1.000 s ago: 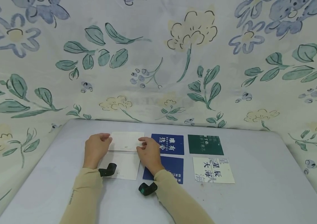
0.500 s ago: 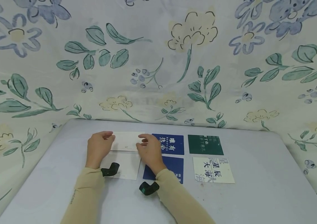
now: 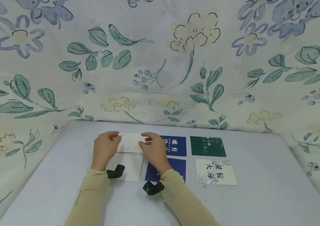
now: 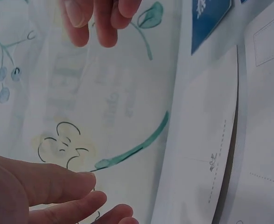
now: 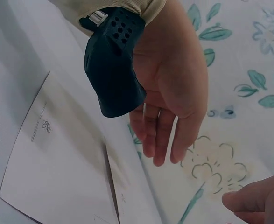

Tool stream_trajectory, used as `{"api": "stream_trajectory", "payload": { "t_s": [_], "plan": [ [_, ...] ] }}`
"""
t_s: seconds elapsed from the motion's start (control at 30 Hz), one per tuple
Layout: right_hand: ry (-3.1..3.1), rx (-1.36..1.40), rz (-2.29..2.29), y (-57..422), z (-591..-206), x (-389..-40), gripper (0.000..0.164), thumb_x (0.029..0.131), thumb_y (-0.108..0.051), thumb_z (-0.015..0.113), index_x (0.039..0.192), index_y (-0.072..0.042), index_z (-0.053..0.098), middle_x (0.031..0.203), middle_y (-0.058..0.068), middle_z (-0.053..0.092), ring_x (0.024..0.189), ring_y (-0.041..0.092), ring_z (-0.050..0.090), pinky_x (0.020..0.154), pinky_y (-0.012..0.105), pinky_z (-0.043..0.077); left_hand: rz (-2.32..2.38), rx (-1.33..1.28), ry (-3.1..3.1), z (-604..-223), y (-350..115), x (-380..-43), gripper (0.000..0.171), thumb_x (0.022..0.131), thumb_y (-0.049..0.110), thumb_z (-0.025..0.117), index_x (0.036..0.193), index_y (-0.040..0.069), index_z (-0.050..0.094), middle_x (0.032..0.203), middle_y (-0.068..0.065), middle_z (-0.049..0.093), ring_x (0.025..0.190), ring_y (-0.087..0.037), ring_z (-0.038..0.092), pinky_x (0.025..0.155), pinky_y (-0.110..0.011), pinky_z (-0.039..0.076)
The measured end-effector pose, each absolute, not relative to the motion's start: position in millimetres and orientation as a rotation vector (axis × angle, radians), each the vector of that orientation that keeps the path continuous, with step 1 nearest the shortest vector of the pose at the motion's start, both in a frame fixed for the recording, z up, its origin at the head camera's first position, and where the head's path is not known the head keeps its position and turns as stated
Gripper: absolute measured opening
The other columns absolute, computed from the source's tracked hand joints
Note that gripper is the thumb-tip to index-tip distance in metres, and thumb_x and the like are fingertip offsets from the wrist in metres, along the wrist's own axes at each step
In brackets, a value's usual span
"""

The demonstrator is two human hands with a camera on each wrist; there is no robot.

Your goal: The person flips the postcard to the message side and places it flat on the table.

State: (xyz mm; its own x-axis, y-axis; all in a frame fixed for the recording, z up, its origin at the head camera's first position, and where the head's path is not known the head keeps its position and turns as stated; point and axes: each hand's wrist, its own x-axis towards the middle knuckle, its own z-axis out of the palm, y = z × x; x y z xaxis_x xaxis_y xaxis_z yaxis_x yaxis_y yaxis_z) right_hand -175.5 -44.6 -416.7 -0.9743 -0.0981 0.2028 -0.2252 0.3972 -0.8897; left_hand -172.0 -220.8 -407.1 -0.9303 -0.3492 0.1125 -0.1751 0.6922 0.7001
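My left hand (image 3: 106,147) and right hand (image 3: 155,150) hover on either side of a blank-faced white postcard (image 3: 130,142) in the back row. Nothing sits between the fingers of either hand. Loosely bent fingers of the left hand (image 4: 57,191) show in the left wrist view. The right hand (image 5: 174,88) has its fingers extended and slightly spread in the right wrist view. Another white postcard (image 3: 130,168) lies in front, partly behind the left wrist. A blue postcard with white characters (image 3: 177,146) is partly covered by the right hand; a second blue postcard (image 3: 178,164) lies below it.
To the right lie a dark green postcard (image 3: 207,146) and a cream postcard with dark characters (image 3: 216,172). They rest on a white table (image 3: 261,188). A flower-print cloth (image 3: 160,78) hangs behind the table. Dark camera mounts (image 3: 153,187) sit at the wrists.
Both hands have shifted slightly to the right, the left hand more. The head view has shifted a little. The postcards stay where they were on the table.
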Motion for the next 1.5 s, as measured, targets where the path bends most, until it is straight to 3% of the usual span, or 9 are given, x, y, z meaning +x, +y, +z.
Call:
{"api": "stream_trajectory", "payload": {
  "t_s": [0.73,0.9,1.2,1.5],
  "plan": [
    [-2.41,0.269,1.536,-6.9,-415.2,-184.0,0.026,0.083,-0.014,0.068,0.109,-0.01,0.067,0.098,0.011,0.064,0.083,0.019,0.065,0.069,0.028,0.052,-1.086,0.34,-2.705,-409.4,-195.1,-172.0,0.034,0.09,0.02,0.056,0.12,0.003,0.06,0.113,-0.013,0.064,0.099,-0.028,0.06,0.076,-0.041,0.048],
    [-2.424,0.235,1.527,3.2,-417.7,-186.3,0.027,0.084,-0.015,0.067,0.11,-0.01,0.066,0.101,0.01,0.063,0.086,0.019,0.065,0.069,0.028,0.053,-1.086,0.319,-2.724,-410.8,-188.0,-171.9,0.036,0.09,0.021,0.056,0.122,0.005,0.059,0.114,-0.013,0.064,0.098,-0.027,0.061,0.074,-0.04,0.049],
    [-2.429,0.159,1.501,23.1,-418.2,-193.2,0.029,0.084,-0.018,0.066,0.112,-0.009,0.065,0.102,0.014,0.063,0.087,0.022,0.064,0.075,0.036,0.052,-1.204,0.228,-2.729,-411.4,-180.7,-174.7,0.038,0.089,0.021,0.058,0.124,0.005,0.058,0.112,-0.014,0.065,0.103,-0.03,0.06,0.083,-0.043,0.048],
    [-2.442,0.101,1.506,38.3,-417.5,-194.1,0.033,0.084,-0.02,0.065,0.115,-0.008,0.064,0.111,0.017,0.058,0.092,0.027,0.062,0.077,0.041,0.051,-1.24,0.191,-2.756,-417.7,-160.4,-172.2,0.041,0.088,0.023,0.059,0.126,0.008,0.056,0.121,-0.01,0.06,0.105,-0.026,0.058,0.078,-0.04,0.05]
  ]
}}
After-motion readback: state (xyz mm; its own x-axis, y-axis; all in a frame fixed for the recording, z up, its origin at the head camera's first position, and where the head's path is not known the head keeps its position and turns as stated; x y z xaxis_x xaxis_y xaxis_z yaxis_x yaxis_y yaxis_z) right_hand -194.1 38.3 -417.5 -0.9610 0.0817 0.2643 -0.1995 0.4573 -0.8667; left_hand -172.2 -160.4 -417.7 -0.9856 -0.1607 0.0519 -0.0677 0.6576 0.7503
